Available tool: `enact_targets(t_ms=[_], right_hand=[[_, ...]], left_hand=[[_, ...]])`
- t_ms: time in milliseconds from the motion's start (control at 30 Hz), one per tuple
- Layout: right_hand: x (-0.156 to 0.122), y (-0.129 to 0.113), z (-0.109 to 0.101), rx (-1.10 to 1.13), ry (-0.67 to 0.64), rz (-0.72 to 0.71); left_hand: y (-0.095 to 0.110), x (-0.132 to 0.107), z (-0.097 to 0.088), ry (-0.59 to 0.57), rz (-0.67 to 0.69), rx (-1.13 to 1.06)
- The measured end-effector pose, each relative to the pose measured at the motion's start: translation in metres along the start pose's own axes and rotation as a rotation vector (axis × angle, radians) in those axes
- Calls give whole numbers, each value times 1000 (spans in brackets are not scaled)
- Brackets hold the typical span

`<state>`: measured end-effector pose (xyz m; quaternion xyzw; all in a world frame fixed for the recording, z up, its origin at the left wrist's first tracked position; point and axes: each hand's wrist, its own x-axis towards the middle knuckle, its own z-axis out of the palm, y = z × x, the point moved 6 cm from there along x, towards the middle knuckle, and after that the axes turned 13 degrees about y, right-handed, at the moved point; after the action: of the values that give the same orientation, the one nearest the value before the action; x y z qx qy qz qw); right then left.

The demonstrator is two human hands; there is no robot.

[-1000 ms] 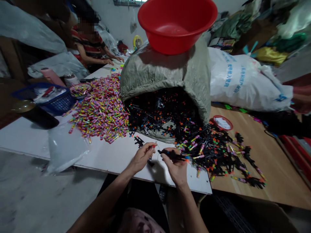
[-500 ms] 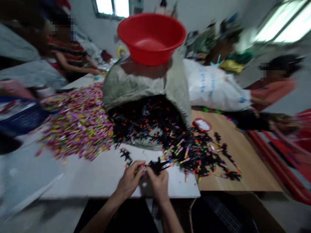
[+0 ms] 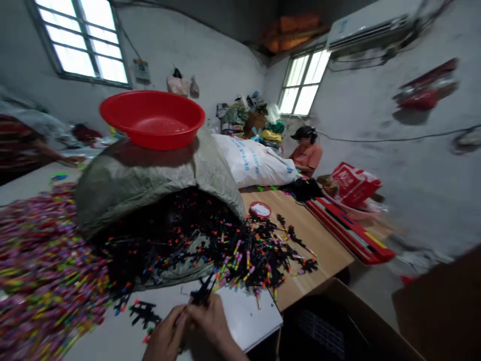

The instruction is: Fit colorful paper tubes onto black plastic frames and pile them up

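Observation:
Near the front edge of the white tabletop [image 3: 259, 313], my two hands meet. My right hand [image 3: 212, 321] is closed around a small black toy gun [image 3: 203, 293], whose barrel points up and away. Pressed up against it is my left hand [image 3: 165, 335], its fingers pinched together and hiding whatever is between them. Another black toy gun [image 3: 145, 313] lies just beyond my left hand. Many more spill from the mouth of a grey-green sack [image 3: 150, 185]; to its right is a pile of toy guns [image 3: 259, 250] with bright candy-coloured tubes among them.
A heap of small colourful wrapped pieces [image 3: 45, 271] covers the left side. On the sack rests a red basin [image 3: 152, 120]. Behind lies a white printed sack [image 3: 255, 160]. A small red dish [image 3: 260, 209] stands on the wooden board [image 3: 300, 286]. Another person [image 3: 307, 155] sits far right.
My view has swung right and upward, so the table and sack appear further left and lower. My hands stay together, the right still gripping the black toy gun.

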<state>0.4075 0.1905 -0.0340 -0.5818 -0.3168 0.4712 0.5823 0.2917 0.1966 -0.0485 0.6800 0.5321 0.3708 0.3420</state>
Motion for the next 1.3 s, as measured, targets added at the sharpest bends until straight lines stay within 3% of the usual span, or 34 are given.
enact_targets(t_ms=[100,200,267,300,400,433,467,533,567,600,667,733,767,800,833,867,967,1033,1100,1167,1300], right_hand=[[20,-28,-13,-25,106,-79],[34,-44,-28,-93,158,-132],[40,-52,-43,-174,189,-206],[43,-58,-52,-237,222,-259],[51,-83,-92,-517,429,-409],[52,-94,-106,-630,520,-444],[53,-103,-118,-739,611,-465],[52,-114,-128,-911,736,-488],[52,-114,-122,-971,751,-501],[51,-109,-110,-1018,723,-522],[45,-81,-62,-1111,524,-607],[30,-31,3,-1244,153,-732],[20,-2,35,-1309,-48,-791],[11,24,59,-1363,-150,-848],[6,45,76,-1420,-163,-881],[1,63,88,-1471,-206,-882],[-13,83,95,-1500,-281,-918],[-27,73,85,-1410,-348,-958],[-33,61,71,-1334,-424,-912],[-27,48,62,-1235,-392,-839],[-12,42,67,-939,-399,-686]], left_hand=[[71,61,-33,43,217,142],[145,119,-78,263,299,362],[175,135,-87,315,315,568],[180,136,-79,244,343,676],[155,119,-37,-179,410,844],[141,112,-28,-259,391,845],[129,109,-25,-264,355,841],[118,109,-33,-106,297,866],[120,111,-40,-20,303,893],[126,113,-46,30,335,920],[141,119,-57,49,394,944],[152,128,-77,124,358,936],[153,133,-90,216,311,942],[151,135,-103,326,271,972],[144,136,-110,364,273,1015],[132,135,-110,316,297,1036],[69,115,-94,-93,309,895],[25,90,-99,-187,188,802],[-9,66,-117,-117,65,806],[-34,46,-142,-7,-65,816],[-60,26,-178,174,-261,783]])
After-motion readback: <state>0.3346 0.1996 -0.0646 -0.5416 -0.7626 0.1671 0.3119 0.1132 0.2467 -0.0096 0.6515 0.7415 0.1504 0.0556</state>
